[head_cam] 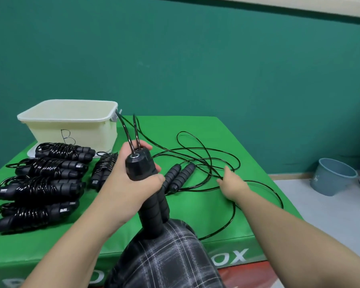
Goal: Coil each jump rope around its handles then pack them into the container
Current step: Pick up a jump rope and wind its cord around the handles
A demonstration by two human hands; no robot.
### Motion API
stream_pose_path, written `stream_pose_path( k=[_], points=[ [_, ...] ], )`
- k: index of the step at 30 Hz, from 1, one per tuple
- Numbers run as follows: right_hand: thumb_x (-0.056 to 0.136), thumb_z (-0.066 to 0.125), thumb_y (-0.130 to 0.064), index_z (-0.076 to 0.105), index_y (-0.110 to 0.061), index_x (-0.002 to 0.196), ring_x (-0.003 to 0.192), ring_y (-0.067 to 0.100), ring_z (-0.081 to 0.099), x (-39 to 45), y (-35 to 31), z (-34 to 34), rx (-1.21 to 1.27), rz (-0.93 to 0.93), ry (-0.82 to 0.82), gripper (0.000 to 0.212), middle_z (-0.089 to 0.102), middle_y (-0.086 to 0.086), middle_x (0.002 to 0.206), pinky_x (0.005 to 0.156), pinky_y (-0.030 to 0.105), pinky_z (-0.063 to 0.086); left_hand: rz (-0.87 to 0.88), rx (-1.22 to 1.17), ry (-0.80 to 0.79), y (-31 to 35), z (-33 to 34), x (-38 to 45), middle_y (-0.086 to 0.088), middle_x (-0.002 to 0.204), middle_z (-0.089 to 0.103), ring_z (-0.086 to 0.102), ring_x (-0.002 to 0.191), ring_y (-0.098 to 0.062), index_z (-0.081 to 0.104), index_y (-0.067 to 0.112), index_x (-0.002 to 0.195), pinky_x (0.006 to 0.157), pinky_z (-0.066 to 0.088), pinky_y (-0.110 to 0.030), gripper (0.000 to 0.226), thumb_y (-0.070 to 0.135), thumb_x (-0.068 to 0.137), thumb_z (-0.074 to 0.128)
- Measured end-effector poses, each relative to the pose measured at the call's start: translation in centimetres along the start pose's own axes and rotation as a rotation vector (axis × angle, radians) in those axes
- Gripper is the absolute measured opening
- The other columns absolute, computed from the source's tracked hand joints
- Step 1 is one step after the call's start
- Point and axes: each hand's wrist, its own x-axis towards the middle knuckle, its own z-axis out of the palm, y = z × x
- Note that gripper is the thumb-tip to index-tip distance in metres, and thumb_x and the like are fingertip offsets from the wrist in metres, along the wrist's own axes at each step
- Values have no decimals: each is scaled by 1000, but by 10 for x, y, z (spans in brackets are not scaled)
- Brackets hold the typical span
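Five coiled ropes (pixel 40 183) lay lower left, unpacked; container (pixel 71 121) looked empty. Left hand (pixel 131 173) gripped paired handles (pixel 148 190); right hand (pixel 233 183) reached, fingers relaxed, into loose cord (pixel 195 154).

From my feed, a green padded box (pixel 195 215) fills the lower half, white lettering along its front edge partly hidden. A teal wall (pixel 195 59) rises behind it at 12 o'clock. At 3 o'clock, a grey-blue plastic cup (pixel 332 176) stands on a pale floor (pixel 320 208). Plaid fabric (pixel 166 258) shows at 6 o'clock.
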Motion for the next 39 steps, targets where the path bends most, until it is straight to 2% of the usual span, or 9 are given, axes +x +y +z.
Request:
stream_pose_path(
  k=[2, 5, 10, 12, 17, 24, 28, 33, 39],
  points=[
    [102, 39, -30, 34, -6, 138, 98, 25, 53, 5, 5, 6, -101, 31, -28, 44, 58, 12, 118, 93, 42, 45, 22, -6, -29, 0, 1, -1, 2, 81, 66, 66, 93, -34, 53, 46, 89, 88, 52, -45, 47, 25, 52, 71],
    [100, 43, -23, 51, -9, 103, 89, 26, 52, 7, 7, 12, -187, 10, 86, 16, 57, 6, 93, 85, 36, 44, 55, -9, -57, 1, 4, -2, 0, 81, 66, 65, 91, -34, 52, 47, 90, 86, 53, -43, 47, 29, 50, 69],
    [95, 53, -15, 44, -11, 69, 73, 24, 54, 7, 2, 8, -201, 41, 26, 28, 52, 1, 71, 64, 27, 43, 52, 12, -51, 2, 6, 1, 2, 78, 66, 64, 89, -36, 52, 45, 90, 89, 52, -49, 45, 15, 60, 65],
    [93, 50, -7, 44, -9, 69, 71, 25, 52, 7, -2, 1, -161, 40, 39, 26, 47, 2, 66, 61, 27, 44, 47, 17, -49, 2, 5, 1, 2, 78, 65, 65, 90, -36, 52, 45, 91, 90, 51, -49, 45, 15, 61, 64],
    [97, 45, -17, 39, -8, 67, 69, 27, 48, 0, -25, -49, 51, -80, 266, 32, 43, 4, 64, 60, 27, 37, 25, 14, -31, 2, 2, 1, 0, 82, 66, 65, 92, -32, 51, 45, 91, 89, 51, -43, 44, 17, 60, 65],
    [100, 42, -21, 45, -8, 82, 78, 28, 47, -29, -65, -123, 386, -257, 619, 22, 53, 11, 88, 67, 31, 33, 12, 32, -13, 1, 4, 0, 8, 77, 64, 61, 75, -11, 50, 47, 88, 77, 49, -25, 49, 7, 72, 73],
    [100, 39, -27, 46, -15, 91, 87, 30, 62, -46, -86, -155, 615, -342, 716, 16, 60, 9, 96, 80, 43, 49, -10, 30, 3, 4, 2, -1, 5, 77, 66, 60, 73, -11, 49, 46, 89, 76, 48, -26, 51, 4, 71, 71],
    [100, 41, -20, 42, -15, 92, 94, 29, 62, -67, -108, -172, 711, -511, 774, 10, 50, 7, 104, 85, 47, 48, -30, 37, 20, 6, 2, 0, 6, 74, 64, 57, 70, -12, 48, 40, 93, 72, 47, -24, 47, 2, 74, 67],
    [99, 38, -8, 44, -4, 100, 74, 2, 40, -77, -116, -164, 692, -628, 854, 7, 36, 8, 106, 69, 17, 30, -45, 59, 18, 5, 3, 1, 10, 71, 63, 55, 65, -9, 46, 42, 91, 71, 48, -26, 45, 12, 67, 68]
  ],
)
